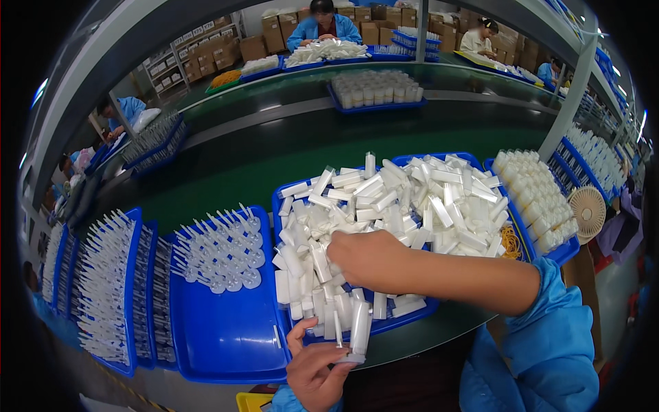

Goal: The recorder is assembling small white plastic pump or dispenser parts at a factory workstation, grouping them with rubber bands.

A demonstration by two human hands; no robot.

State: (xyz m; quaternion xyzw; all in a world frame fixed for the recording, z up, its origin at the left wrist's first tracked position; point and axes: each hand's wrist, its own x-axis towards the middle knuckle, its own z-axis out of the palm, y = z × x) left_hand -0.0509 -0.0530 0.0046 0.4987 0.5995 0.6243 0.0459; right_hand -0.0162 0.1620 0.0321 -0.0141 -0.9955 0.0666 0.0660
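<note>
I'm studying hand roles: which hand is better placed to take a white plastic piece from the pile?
Probably the right hand: it is at the heaped oblong white plastic pieces, while the left hand holds a translucent white plastic assembly.

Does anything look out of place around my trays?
Two small things. A thin white strip lies alone along the right side of the blue tray, apart from the clustered clear parts. Yellow bands sit bunched at the right edge of the white pile, unlike the pieces beside them. I see no clear damage.
</note>
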